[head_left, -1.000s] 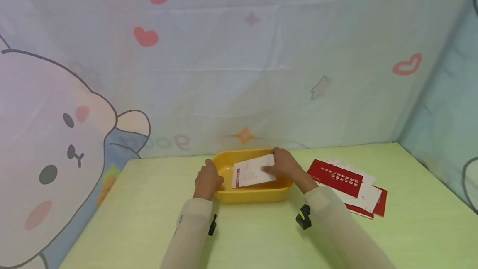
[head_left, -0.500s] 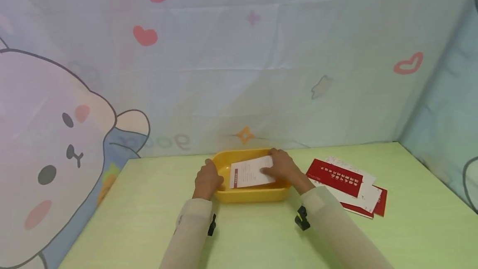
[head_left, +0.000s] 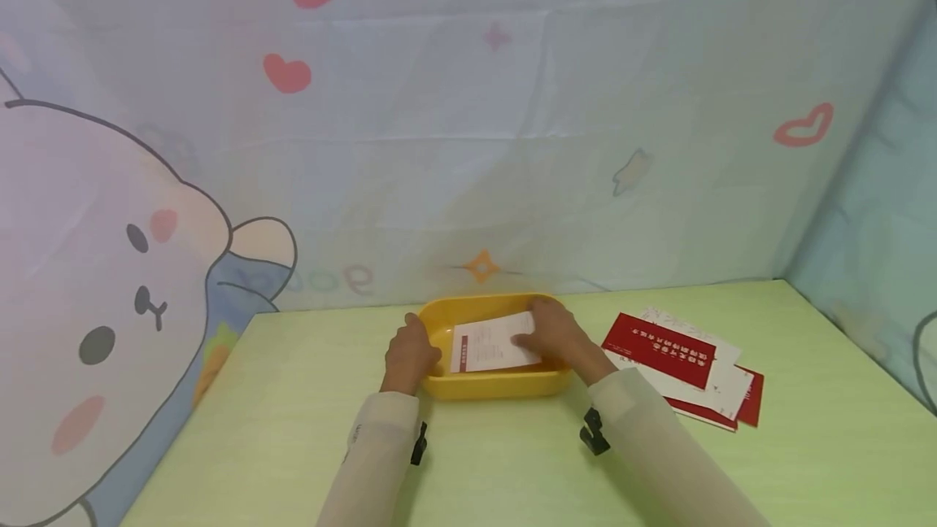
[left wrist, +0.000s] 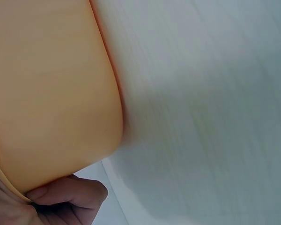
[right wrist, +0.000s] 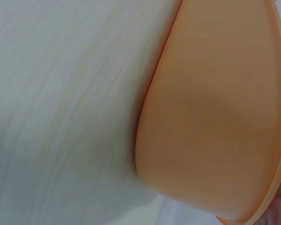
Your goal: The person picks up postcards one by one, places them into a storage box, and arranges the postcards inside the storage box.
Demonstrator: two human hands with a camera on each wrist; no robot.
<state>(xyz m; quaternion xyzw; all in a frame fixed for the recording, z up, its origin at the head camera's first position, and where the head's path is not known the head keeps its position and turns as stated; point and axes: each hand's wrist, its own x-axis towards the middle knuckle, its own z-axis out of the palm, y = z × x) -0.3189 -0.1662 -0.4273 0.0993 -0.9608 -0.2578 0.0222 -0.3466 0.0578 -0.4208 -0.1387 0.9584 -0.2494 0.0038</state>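
Observation:
A yellow plastic basin stands on the table, in the middle of the head view. My left hand grips its left end; in the left wrist view, curled fingers meet the rim beside the outer wall. Over the basin's right end, my right hand pinches a white card with a red strip on its left. The card lies slightly tilted inside the basin. Part of the right hand shows past the rim in the right wrist view, where the card is hidden.
Right of the basin lies an overlapping pile of red and white cards, with a red card with white print on top. The pale green table ends at a cartoon-printed cloth backdrop. A cable hangs at the right.
My right hand has shifted slightly left and down with the white card, which sits lower in the basin. The left hand keeps its hold on the rim.

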